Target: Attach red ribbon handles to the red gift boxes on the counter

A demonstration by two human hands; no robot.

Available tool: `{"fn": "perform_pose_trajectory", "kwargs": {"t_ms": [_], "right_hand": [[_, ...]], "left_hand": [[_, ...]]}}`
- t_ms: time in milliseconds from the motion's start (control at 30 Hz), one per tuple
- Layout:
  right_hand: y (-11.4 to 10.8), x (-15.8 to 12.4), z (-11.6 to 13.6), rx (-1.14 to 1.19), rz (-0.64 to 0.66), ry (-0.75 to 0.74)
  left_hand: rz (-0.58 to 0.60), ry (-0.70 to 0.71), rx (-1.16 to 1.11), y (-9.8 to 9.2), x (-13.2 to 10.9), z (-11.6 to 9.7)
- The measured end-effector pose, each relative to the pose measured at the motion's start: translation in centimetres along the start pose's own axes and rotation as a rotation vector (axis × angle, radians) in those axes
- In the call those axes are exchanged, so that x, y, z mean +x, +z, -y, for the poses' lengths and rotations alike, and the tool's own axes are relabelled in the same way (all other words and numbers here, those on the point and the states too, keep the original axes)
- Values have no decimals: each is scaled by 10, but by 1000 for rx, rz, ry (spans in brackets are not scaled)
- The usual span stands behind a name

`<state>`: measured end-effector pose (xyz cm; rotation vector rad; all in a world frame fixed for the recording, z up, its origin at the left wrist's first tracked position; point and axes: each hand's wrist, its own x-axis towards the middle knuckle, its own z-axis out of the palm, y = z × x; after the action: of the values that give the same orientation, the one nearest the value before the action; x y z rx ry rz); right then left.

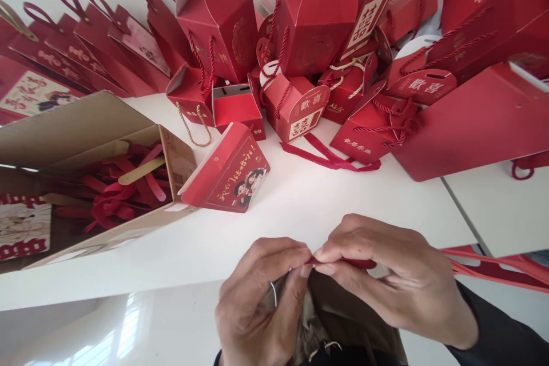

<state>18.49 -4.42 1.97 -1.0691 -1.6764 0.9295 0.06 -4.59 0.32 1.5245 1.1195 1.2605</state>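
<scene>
Your left hand (261, 291) and right hand (386, 274) meet just off the near edge of the white table (309, 200), over your lap, and between them is a small dark red strip (359, 263). Your left hand pinches its left end between thumb and fingertips; your right thumb and forefinger grip it right beside that, with the rest of the strip running back under your right hand. What your fingertips cover is hidden. On the table, beyond your left hand, a couple box (225, 183) leans on its side, close against an open carton (182, 160) toward the left end. In the carton lie tangled straps (114, 206), red and pink with a few yellowish ones, and a picture card (21, 226) stands at its left. Along the far edge, tote bags (100, 40) line up on the left, and corded gift boxes (319, 23) crowd the middle and right. A loose ribbon (330, 157) lies in front of a small gift box (295, 106). Toward the right edge, a large red box (476, 126) spans the seam to the next table (501, 206).
</scene>
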Motion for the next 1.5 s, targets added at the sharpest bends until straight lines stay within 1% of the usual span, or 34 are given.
{"fn": "perform_pose_trajectory", "kwargs": {"t_ms": [100, 133, 267, 433, 633, 733, 1000, 1100, 1200, 1267, 1333, 1400, 1433, 1500], "right_hand": [[1, 0, 1, 9, -3, -14], [1, -1, 1, 13, -9, -14], [1, -2, 2, 21, -18, -6], [0, -2, 2, 8, 20, 5], [1, -1, 2, -56, 26, -1], [1, 0, 2, -84, 18, 28], [1, -1, 1, -85, 46, 38], [0, -1, 1, -55, 60, 57], [-4, 0, 2, 37, 98, 115], [-7, 0, 3, 113, 127, 174], [-10, 0, 5, 193, 154, 244], [-11, -1, 6, 282, 184, 323], [-11, -1, 6, 321, 196, 362], [-10, -2, 6, 392, 220, 428]], "left_hand": [[-41, 22, 41, 1, -1, -1], [-36, 29, 48, 0, -2, -1], [7, 44, 45, -1, -2, -2], [25, 54, 47, -3, 0, -1], [95, 107, 74, -6, 2, 3], [77, 85, 67, -6, 2, 4], [30, 76, 92, -3, -3, 3], [-12, -12, 17, -2, -4, -2], [-3, -204, -139, -5, -2, -7], [75, -341, -266, -10, 1, -7], [186, -439, -396, -15, 6, -5], [302, -478, -488, -19, 9, -1], [335, -480, -519, -20, 11, 1], [356, -464, -570, -20, 13, 4]]}}
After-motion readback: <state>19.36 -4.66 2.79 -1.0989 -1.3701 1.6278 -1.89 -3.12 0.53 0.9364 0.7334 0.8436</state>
